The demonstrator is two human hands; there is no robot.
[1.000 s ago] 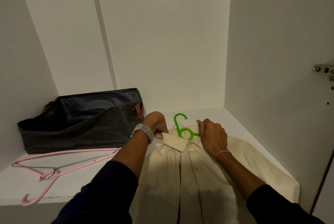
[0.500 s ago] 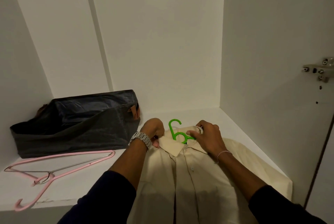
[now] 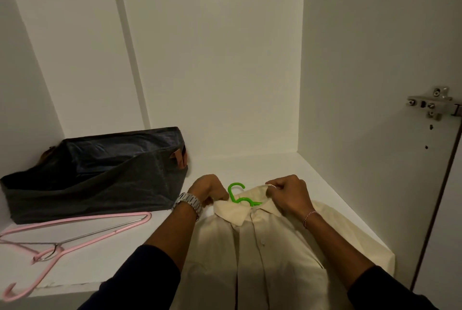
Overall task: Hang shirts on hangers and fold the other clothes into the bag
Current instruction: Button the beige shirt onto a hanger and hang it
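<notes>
On the white shelf [image 3: 312, 172] of an open cupboard, a cream shirt [image 3: 262, 254] lies front up, its collar toward the back wall and its lower part hanging over the front edge toward the person. The hook of a green hanger [image 3: 236, 191] pokes out of the neck opening; its arms are hidden inside the cloth. The shirt looks light, thin and limp, so it will likely sag and slide off unless it is carried by the stiff hanger; the hook is probably the place to take hold for lifting, and the collar for settling the cloth. The left hand [image 3: 208, 189] has its fingers curled, pinching the left collar edge just beside the hook. The right hand [image 3: 287, 193] is likewise curled, pinching the right collar edge and raising it slightly. A dark bag [image 3: 95, 172] stands open to the left, and a pink hanger [image 3: 70, 239] lies on the shelf in front of it, untouched.
</notes>
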